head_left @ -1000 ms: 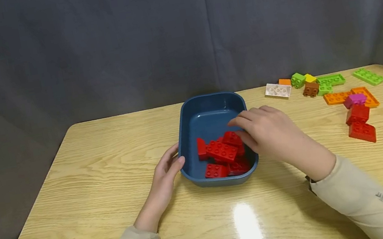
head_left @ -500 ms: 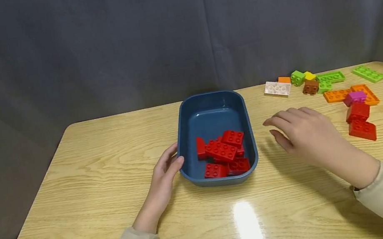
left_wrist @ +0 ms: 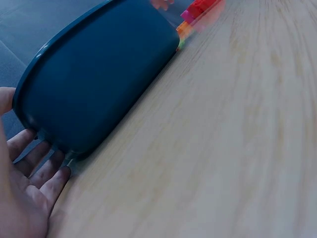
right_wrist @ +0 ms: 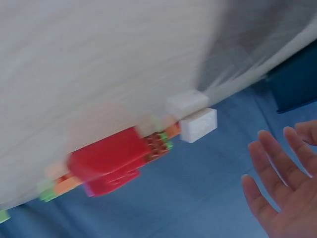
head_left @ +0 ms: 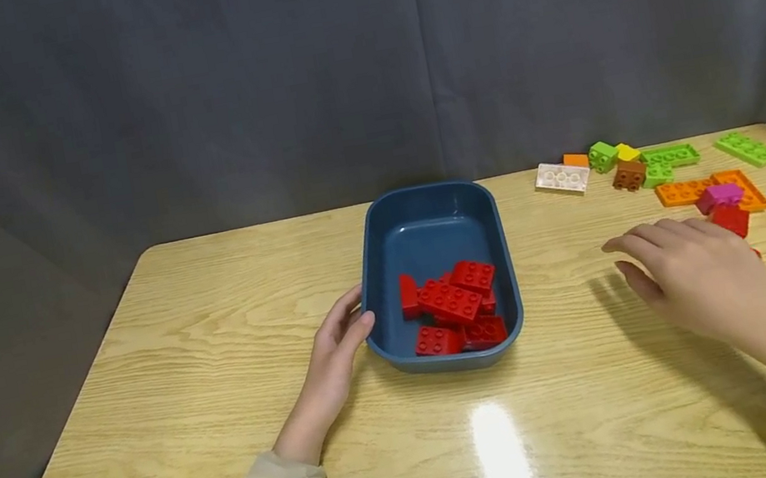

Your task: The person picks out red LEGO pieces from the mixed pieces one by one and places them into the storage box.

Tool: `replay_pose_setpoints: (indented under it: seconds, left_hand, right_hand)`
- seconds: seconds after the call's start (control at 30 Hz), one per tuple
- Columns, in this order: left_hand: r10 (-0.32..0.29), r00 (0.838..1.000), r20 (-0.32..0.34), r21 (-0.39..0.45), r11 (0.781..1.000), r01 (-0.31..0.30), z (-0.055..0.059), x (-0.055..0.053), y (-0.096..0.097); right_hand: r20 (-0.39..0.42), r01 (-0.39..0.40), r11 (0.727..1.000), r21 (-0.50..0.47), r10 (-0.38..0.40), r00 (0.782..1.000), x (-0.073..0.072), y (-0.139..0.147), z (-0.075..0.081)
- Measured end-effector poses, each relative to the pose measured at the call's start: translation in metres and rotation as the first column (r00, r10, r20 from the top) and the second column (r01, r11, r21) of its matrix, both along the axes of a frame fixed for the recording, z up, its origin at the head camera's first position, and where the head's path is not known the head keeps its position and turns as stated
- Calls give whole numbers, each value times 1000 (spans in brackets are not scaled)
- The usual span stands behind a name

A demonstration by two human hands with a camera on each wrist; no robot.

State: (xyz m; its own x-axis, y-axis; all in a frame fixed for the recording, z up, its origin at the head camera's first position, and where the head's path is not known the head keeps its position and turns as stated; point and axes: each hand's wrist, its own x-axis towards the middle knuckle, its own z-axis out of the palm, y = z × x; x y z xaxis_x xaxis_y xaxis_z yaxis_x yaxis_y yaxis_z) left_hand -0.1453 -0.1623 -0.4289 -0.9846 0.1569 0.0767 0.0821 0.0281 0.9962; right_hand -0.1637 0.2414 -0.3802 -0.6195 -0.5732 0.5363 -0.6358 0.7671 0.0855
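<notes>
My left hand [head_left: 331,349] rests against the left side of a dark blue plastic bin [head_left: 449,361], its thumb tip at the rim. In the left wrist view its loosely extended fingers [left_wrist: 53,186] touch the outer wall near one corner. Several red toy building bricks [head_left: 450,301] lie piled in the bin's near half. My right hand [head_left: 709,277] hovers over the table on the right, holding nothing, fingers slightly bent and apart. Close beyond it, a red brick [head_left: 731,220] shows; another red brick is mostly hidden behind the hand.
At the back right lie a white brick [head_left: 562,179], a brown brick [head_left: 629,175], a magenta brick [head_left: 719,197], an orange plate [head_left: 683,192] and several green pieces, including a green plate [head_left: 747,149]. A dark curtain [head_left: 355,74] hangs behind the wooden table [head_left: 226,299].
My right hand has drawn away from the bin and moved right across the table to the loose red bricks. My left hand stays against the bin, and the red bricks inside keep their places.
</notes>
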Motion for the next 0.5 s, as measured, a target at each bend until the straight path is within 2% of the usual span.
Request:
replay_pose_setpoints:
  seconds: [0.23, 0.5]
  left_hand:
    - [3, 1000, 2, 0, 1000, -3, 0, 0, -1]
    - [-4, 1000, -9, -2, 1000, 4, -1, -1, 1]
  right_hand:
    - [20, 65, 997, 44, -66, 998, 6, 25, -5]
    - [-12, 127, 990, 52, -127, 992, 8, 54, -8]
